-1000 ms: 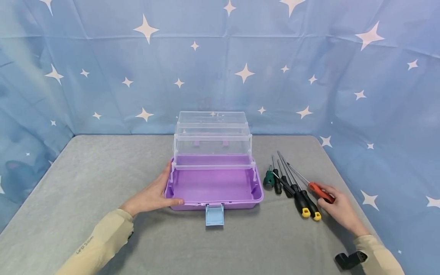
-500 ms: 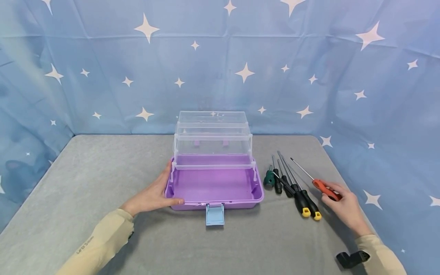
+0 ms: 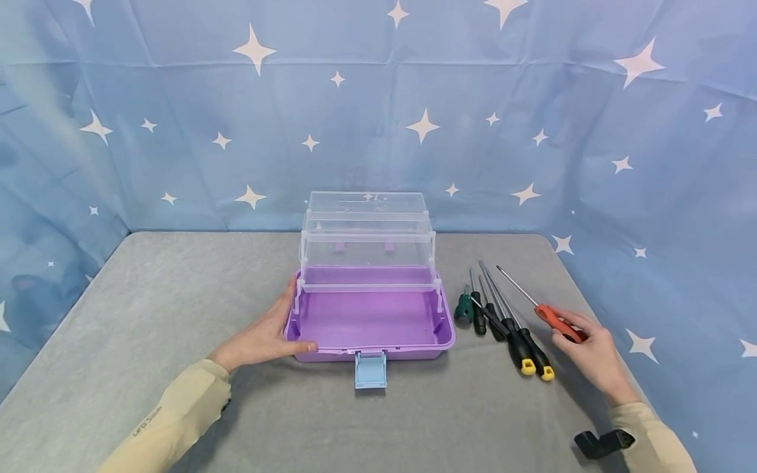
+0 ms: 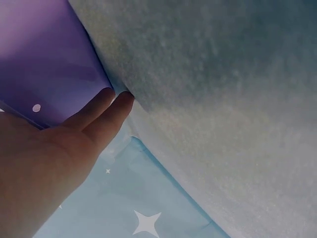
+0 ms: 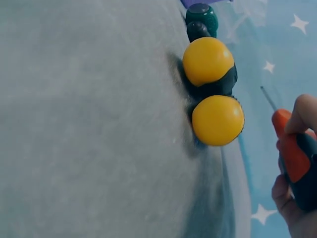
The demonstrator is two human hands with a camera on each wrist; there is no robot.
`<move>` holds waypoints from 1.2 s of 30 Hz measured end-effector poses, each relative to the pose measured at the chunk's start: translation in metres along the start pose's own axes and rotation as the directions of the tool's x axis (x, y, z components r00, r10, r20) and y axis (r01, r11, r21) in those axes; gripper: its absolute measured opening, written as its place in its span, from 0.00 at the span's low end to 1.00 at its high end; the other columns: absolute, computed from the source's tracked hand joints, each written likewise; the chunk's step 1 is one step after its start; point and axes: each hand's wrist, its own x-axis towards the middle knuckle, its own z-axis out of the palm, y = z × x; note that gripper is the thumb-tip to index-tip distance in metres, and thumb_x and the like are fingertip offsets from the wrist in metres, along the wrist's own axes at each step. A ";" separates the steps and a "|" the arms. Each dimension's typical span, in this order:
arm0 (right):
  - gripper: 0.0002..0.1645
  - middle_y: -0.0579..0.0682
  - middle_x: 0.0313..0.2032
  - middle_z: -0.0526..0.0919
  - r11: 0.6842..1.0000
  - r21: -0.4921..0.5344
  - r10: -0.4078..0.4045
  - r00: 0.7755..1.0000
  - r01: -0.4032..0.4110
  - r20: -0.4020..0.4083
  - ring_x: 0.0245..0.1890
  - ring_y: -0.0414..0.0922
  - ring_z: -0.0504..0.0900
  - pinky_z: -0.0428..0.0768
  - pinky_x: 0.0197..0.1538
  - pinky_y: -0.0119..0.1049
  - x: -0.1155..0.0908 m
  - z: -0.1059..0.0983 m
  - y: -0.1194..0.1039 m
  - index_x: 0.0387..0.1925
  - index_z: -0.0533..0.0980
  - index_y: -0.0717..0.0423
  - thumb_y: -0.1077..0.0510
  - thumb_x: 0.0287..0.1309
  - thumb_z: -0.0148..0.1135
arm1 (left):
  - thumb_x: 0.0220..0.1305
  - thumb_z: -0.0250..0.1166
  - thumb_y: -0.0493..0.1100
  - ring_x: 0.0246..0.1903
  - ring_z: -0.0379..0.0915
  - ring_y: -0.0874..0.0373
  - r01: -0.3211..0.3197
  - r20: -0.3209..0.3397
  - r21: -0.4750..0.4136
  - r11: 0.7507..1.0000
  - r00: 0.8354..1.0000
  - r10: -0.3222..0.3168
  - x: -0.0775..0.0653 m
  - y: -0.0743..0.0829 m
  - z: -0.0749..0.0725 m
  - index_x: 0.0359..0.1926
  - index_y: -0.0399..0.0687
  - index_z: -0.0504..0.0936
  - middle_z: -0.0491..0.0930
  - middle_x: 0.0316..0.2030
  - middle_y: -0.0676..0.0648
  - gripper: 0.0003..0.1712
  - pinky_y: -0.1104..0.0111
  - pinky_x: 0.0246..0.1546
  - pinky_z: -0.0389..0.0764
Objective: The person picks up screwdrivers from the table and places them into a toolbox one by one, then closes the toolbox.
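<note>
My left hand rests against the left side of an open purple toolbox, thumb on its front rim. In the left wrist view, straight fingers lie along the box wall. My right hand holds an orange-and-black screwdriver by its handle, the shaft pointing away toward the upper left. In the right wrist view, the fingers wrap that handle. Beside it lie several other screwdrivers: two with black handles and yellow ends, smaller black ones and a stubby green one.
Clear tiered trays stand raised at the toolbox's back. A blue latch hangs open at its front. Grey cloth covers the table; a blue star-patterned curtain closes off the back and sides.
The orange-and-black screwdriver has come away from the other screwdrivers, moved rightward in my right hand, then shifted very slightly back left. My left hand stays on the toolbox.
</note>
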 end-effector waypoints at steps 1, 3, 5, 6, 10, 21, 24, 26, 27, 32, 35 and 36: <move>0.24 0.30 0.45 0.71 1.000 0.009 -0.002 1.000 0.002 0.003 0.32 0.34 0.69 0.67 0.28 0.25 0.001 0.000 -0.001 0.54 0.77 0.67 0.69 0.54 0.65 | 0.51 0.73 0.58 0.72 0.31 0.39 0.003 0.001 -0.002 1.000 1.000 -0.003 0.000 0.000 0.000 0.74 0.43 0.24 0.29 0.75 0.39 0.73 0.41 0.64 0.48; 0.24 0.26 0.45 0.70 1.000 0.026 -0.007 1.000 0.007 0.008 0.31 0.35 0.69 0.68 0.28 0.25 0.002 0.001 -0.003 0.54 0.77 0.67 0.69 0.54 0.65 | 0.51 0.73 0.58 0.72 0.32 0.39 0.006 0.000 -0.004 1.000 1.000 -0.006 0.000 0.000 0.000 0.74 0.43 0.24 0.29 0.75 0.39 0.73 0.41 0.64 0.49; 0.24 0.25 0.45 0.71 0.999 0.038 -0.016 1.000 0.016 0.011 0.31 0.35 0.69 0.68 0.27 0.25 0.003 0.002 -0.004 0.55 0.77 0.66 0.69 0.54 0.65 | 0.51 0.73 0.59 0.72 0.31 0.39 0.009 0.002 -0.007 1.000 1.000 -0.009 -0.001 0.000 0.000 0.74 0.44 0.24 0.29 0.75 0.39 0.73 0.41 0.64 0.49; 0.24 0.24 0.45 0.71 0.999 0.043 -0.022 1.000 0.021 0.010 0.30 0.35 0.70 0.68 0.27 0.25 0.003 0.003 -0.005 0.55 0.77 0.66 0.69 0.54 0.65 | 0.51 0.73 0.59 0.72 0.31 0.39 0.012 0.004 -0.009 1.000 1.000 -0.012 -0.001 0.000 0.000 0.74 0.45 0.24 0.29 0.75 0.40 0.73 0.41 0.64 0.49; 0.24 0.24 0.44 0.72 0.996 0.072 -0.048 0.999 0.048 0.010 0.27 0.35 0.70 0.69 0.24 0.25 0.007 0.006 -0.008 0.54 0.77 0.66 0.71 0.52 0.66 | 0.52 0.73 0.59 0.72 0.31 0.39 0.021 0.008 -0.017 1.000 1.000 -0.020 -0.001 -0.001 0.001 0.74 0.48 0.23 0.28 0.75 0.40 0.73 0.41 0.64 0.49; 0.23 0.28 0.44 0.74 0.990 0.140 -0.042 0.997 0.034 0.059 0.26 0.37 0.72 0.71 0.23 0.28 0.016 0.013 -0.023 0.55 0.76 0.66 0.69 0.56 0.64 | 0.51 0.73 0.58 0.72 0.32 0.39 0.022 0.002 -0.027 0.999 1.000 -0.022 -0.001 -0.001 0.001 0.74 0.51 0.22 0.28 0.75 0.40 0.73 0.40 0.64 0.49; 0.24 0.28 0.45 0.74 0.990 0.136 -0.047 0.995 0.035 0.086 0.28 0.37 0.72 0.72 0.25 0.27 0.018 0.014 -0.027 0.57 0.76 0.64 0.69 0.56 0.64 | 0.51 0.73 0.58 0.72 0.32 0.39 0.016 0.001 -0.019 1.000 1.000 -0.016 -0.001 -0.001 0.001 0.74 0.49 0.22 0.28 0.75 0.39 0.74 0.40 0.64 0.49; 0.25 0.28 0.46 0.73 0.991 0.128 -0.058 0.993 0.045 0.103 0.29 0.37 0.72 0.72 0.26 0.28 0.019 0.015 -0.029 0.58 0.76 0.63 0.68 0.57 0.64 | 0.51 0.74 0.58 0.72 0.32 0.39 0.013 -0.002 -0.016 1.000 1.000 -0.013 0.000 -0.001 0.001 0.74 0.48 0.23 0.29 0.75 0.39 0.74 0.41 0.64 0.49; 0.26 0.27 0.47 0.73 0.991 0.125 -0.064 0.992 0.050 0.108 0.29 0.37 0.72 0.72 0.26 0.28 0.020 0.015 -0.030 0.58 0.76 0.62 0.68 0.57 0.64 | 0.50 0.74 0.58 0.72 0.32 0.39 0.012 -0.003 -0.014 1.000 1.000 -0.012 0.000 -0.001 0.000 0.74 0.48 0.23 0.28 0.75 0.39 0.74 0.41 0.64 0.49; 0.26 0.27 0.49 0.73 0.987 0.136 -0.096 0.990 0.082 0.104 0.32 0.36 0.73 0.71 0.29 0.26 0.023 0.018 -0.033 0.58 0.76 0.60 0.68 0.56 0.66 | 0.51 0.74 0.57 0.72 0.32 0.39 0.010 -0.001 -0.018 1.000 1.000 -0.010 -0.001 0.000 0.000 0.74 0.46 0.23 0.28 0.75 0.39 0.74 0.42 0.65 0.48; 0.26 0.26 0.50 0.73 0.984 0.161 -0.095 0.990 0.077 0.104 0.35 0.35 0.74 0.72 0.32 0.24 0.025 0.019 -0.035 0.58 0.76 0.60 0.68 0.56 0.66 | 0.52 0.73 0.58 0.72 0.31 0.39 0.018 0.008 -0.020 1.000 1.000 -0.018 -0.002 0.000 -0.001 0.74 0.45 0.23 0.28 0.74 0.38 0.73 0.42 0.65 0.48; 0.26 0.26 0.50 0.73 0.983 0.169 -0.092 0.990 0.073 0.107 0.35 0.35 0.74 0.72 0.32 0.24 0.025 0.019 -0.036 0.58 0.76 0.60 0.67 0.57 0.66 | 0.52 0.73 0.58 0.72 0.31 0.39 0.019 0.010 -0.020 1.000 1.000 -0.019 -0.002 0.001 -0.001 0.74 0.44 0.23 0.27 0.74 0.38 0.73 0.42 0.65 0.48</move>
